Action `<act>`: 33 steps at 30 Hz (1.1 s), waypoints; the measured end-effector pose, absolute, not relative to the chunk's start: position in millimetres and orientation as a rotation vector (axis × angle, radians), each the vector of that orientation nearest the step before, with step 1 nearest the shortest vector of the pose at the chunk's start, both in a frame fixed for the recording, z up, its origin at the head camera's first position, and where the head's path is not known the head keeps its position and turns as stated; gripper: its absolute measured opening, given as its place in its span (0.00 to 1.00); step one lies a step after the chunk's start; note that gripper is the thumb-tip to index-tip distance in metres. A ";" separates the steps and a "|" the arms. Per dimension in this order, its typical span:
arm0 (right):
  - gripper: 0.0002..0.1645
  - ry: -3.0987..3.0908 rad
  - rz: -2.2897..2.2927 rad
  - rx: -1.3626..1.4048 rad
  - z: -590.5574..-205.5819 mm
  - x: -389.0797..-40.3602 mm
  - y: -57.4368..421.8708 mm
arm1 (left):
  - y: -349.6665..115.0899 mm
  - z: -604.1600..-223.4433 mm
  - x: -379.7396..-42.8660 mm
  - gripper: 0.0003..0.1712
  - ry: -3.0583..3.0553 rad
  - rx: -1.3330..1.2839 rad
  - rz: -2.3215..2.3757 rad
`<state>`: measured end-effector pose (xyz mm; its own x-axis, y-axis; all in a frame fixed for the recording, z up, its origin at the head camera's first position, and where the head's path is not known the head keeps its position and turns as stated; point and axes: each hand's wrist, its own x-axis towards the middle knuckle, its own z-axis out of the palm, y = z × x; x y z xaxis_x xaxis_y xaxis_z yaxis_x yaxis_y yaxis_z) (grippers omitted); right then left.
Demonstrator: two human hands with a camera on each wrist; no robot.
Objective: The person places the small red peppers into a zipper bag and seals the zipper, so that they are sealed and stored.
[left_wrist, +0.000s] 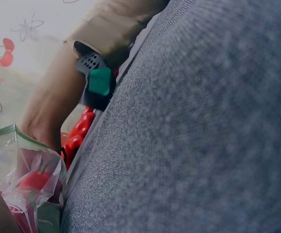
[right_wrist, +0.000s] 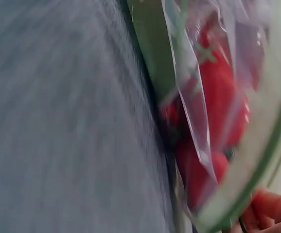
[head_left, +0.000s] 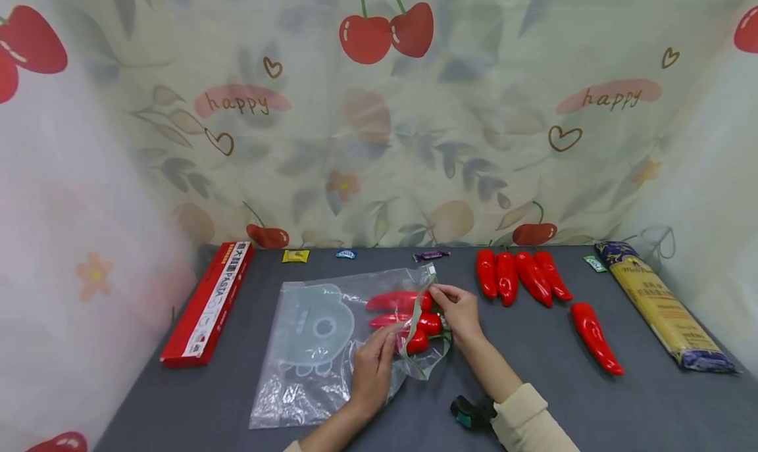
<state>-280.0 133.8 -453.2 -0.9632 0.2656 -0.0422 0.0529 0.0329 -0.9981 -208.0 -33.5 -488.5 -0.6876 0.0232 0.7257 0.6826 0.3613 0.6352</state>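
Note:
A clear zip bag (head_left: pixel 284 389) with a pale cartoon print lies flat, its green-edged mouth facing right and gaping. Several red chili peppers (head_left: pixel 393 301) are inside near that mouth, stems to the right. My right hand (head_left: pixel 463 312) pinches the far corner of the rim between thumb and fingers; the right wrist view shows those fingers (right_wrist: pixel 272 208) at the green edge. My left hand (head_left: pixel 372 370) holds the bag's near side by the mouth, its fingertips partly hidden by film. Through the plastic in the left wrist view, a red pepper (left_wrist: pixel 33 180) shows.
Several loose red peppers (head_left: pixel 508 277) lie at the back right, with one more pepper (head_left: pixel 595 340) nearer. A red pasta box (head_left: pixel 207 307) lies left, a yellow pasta packet (head_left: pixel 663 307) far right. Small wrapped candies, including a yellow candy (head_left: pixel 295 256), line the back.

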 end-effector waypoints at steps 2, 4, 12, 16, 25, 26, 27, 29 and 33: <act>0.17 -2.131 2.091 -0.285 -452.4 -278.6 142.5 | -33.3 -488.1 -208.1 0.15 -1.982 -0.606 -1.348; 0.19 -2.129 2.119 -0.214 -450.1 -276.5 153.6 | -33.1 -487.4 -208.4 0.16 -1.963 -0.599 -1.336; 0.31 -2.133 2.189 -0.058 -436.6 -255.2 234.3 | -32.6 -485.6 -206.8 0.14 -1.997 -0.590 -1.354; 0.28 -2.045 2.290 -0.081 -432.7 -243.6 279.2 | -34.4 -485.2 -207.5 0.14 -2.009 -0.587 -1.357; 0.15 -1.742 2.400 -0.213 -432.2 -225.0 361.0 | -33.2 -489.3 -209.8 0.14 -1.972 -0.608 -1.337; 0.14 -1.703 2.409 -0.210 -433.4 -223.8 367.3 | -32.9 -489.3 -209.8 0.14 -1.970 -0.608 -1.339; 0.12 -1.675 2.404 -0.215 -434.6 -222.5 372.5 | -32.7 -489.3 -209.7 0.14 -1.976 -0.605 -1.343; 0.11 -1.641 2.390 -0.253 -437.7 -220.3 381.4 | -32.1 -489.2 -209.0 0.14 -1.980 -0.600 -1.344; 0.10 -1.743 2.283 -0.381 -445.6 -219.5 390.6 | -30.8 -488.8 -207.2 0.13 -2.000 -0.587 -1.363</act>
